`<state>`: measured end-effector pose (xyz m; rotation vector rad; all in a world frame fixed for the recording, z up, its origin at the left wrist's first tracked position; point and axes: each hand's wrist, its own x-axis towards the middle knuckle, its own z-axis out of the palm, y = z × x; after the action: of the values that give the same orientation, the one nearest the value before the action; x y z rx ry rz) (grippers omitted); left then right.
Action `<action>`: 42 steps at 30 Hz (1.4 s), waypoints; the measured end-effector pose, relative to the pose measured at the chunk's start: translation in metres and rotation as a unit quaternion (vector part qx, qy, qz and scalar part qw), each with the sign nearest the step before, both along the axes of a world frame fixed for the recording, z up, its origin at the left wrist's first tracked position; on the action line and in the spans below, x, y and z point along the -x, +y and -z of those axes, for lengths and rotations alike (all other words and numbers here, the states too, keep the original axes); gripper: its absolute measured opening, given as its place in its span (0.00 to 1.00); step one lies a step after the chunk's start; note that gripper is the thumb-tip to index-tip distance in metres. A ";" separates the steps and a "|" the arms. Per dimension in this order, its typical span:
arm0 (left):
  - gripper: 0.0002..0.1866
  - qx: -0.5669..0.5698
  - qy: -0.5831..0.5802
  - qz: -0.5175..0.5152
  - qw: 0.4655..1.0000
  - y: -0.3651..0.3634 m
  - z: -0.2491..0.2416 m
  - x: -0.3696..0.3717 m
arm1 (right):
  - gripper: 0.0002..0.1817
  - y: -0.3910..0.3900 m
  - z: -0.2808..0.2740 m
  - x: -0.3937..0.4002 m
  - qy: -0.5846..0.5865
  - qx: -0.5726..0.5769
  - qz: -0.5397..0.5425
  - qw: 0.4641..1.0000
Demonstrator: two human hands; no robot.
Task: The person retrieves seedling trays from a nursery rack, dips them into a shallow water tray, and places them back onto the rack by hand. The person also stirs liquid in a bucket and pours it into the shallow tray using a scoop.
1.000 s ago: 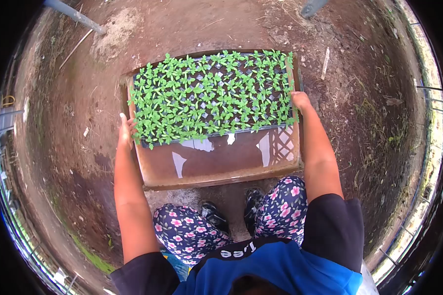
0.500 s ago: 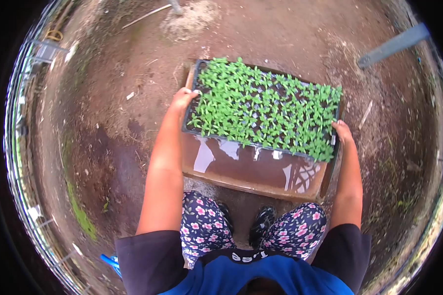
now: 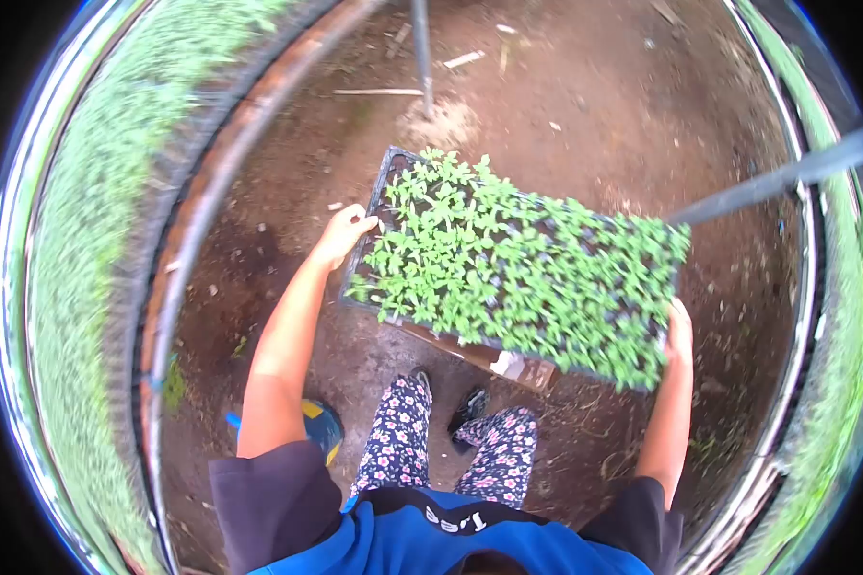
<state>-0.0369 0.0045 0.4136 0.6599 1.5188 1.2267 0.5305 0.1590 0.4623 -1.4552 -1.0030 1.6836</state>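
A black tray full of small green seedlings hangs between my hands, slightly tilted down to the right. My left hand grips its left rim, thumb on top. At its right edge, my right hand is closed round the rim, with part of the fingers hidden under the tray and leaves. Below the seedling tray, the near edge of a brown basin shows; most of the basin is covered.
Bare soil lies around my feet. A metal post stands ahead, and a grey post slants in at the right. Beds of green seedlings curve along the left side. A blue and yellow container stands near my left leg.
The seedling tray has risen off the brown basin in both hands and looks larger and nearer. My view has shifted, bringing the side beds and the container into sight.
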 end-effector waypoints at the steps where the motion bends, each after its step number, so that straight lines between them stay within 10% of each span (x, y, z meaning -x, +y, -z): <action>1: 0.11 0.006 0.001 -0.007 1.000 -0.004 -0.022 0.013 | 0.14 0.004 -0.042 0.013 0.025 0.014 0.003 1.000; 7: 0.13 -0.031 0.198 0.015 0.980 -0.013 -0.139 0.055 | 0.20 0.001 -0.185 0.090 0.028 0.024 -0.011 0.999; 11: 0.11 -0.008 0.317 -0.045 0.947 -0.034 -0.193 0.013 | 0.02 0.013 -0.174 0.152 -0.077 0.007 -0.112 0.991; 13: 0.07 0.085 0.430 -0.068 0.896 -0.050 -0.118 -0.020 | 0.08 0.017 -0.110 0.174 -0.118 -0.034 -0.213 0.969; 22: 0.13 0.087 0.376 -0.451 0.805 -0.431 -0.160 -0.161 | 0.17 -0.147 -0.111 0.253 -0.117 -0.204 -0.486 0.842; 32: 0.11 0.312 0.267 -0.759 0.505 -0.780 -0.228 -0.419 | 0.11 -0.606 -0.134 0.376 0.043 -0.344 -0.796 0.496; 42: 0.12 0.503 0.219 -0.821 0.160 -0.964 -0.287 -0.653 | 0.11 -1.049 -0.225 0.281 0.199 -0.281 -0.915 0.211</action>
<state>0.6165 -0.9593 0.7008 -2.5291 2.8292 0.5110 0.2498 -0.8901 0.6875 1.7867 -2.7471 1.7625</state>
